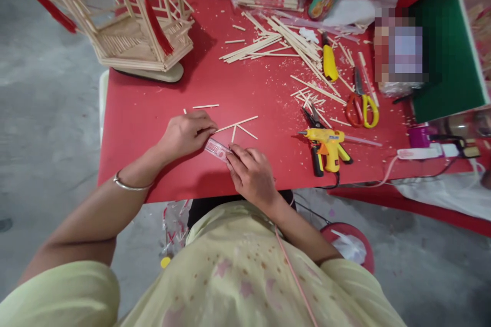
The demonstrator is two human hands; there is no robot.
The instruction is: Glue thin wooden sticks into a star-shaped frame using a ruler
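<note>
On the red table, my left hand (187, 133) is closed, its fingertips pinched at the left end of a thin wooden stick (243, 121). Two shorter sticks (247, 132) branch from this stick in a V shape. A short clear plastic ruler (217, 149) lies just below, its left end close to my left fingertips. My right hand (251, 169) grips the ruler's right end between thumb and fingers. Behind my left hand rests a loose stick (206, 106). Another stick tip pokes out by my left knuckles, mostly hidden.
A wooden-stick pavilion model (141, 43) with red tassels stands at back left. Rightward lie a yellow glue gun (326, 138) over pliers, scissors (361, 102), a yellow utility knife (329, 61) and a stick pile (284, 43). A power strip (420, 152) sits far right.
</note>
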